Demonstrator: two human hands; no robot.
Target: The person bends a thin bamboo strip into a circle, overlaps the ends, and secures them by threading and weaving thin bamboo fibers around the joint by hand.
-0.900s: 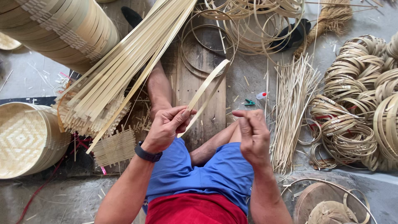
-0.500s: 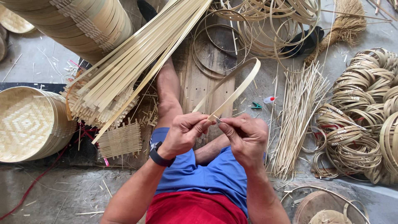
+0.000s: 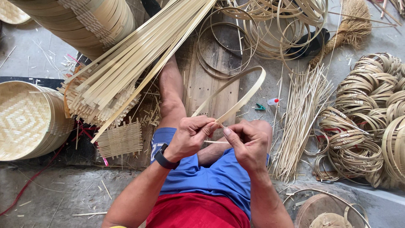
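A flat bamboo strip is bent into a loop above my lap, its two ends meeting between my hands. My left hand, with a black wristband, pinches the crossed ends. My right hand grips the same joint from the right, and a thin sliver sticks out between the two hands. I sit on the floor in blue shorts, one bare leg stretched over a wooden board.
A fan of long bamboo strips lies at upper left over a small woven mat. Stacked woven baskets stand left. Thin sticks, coiled bamboo rings, loose hoops and a broom fill the right.
The strip has been bent further into a rounder loop. Both hands have come together at its ends; before, my right hand was apart from the strip.
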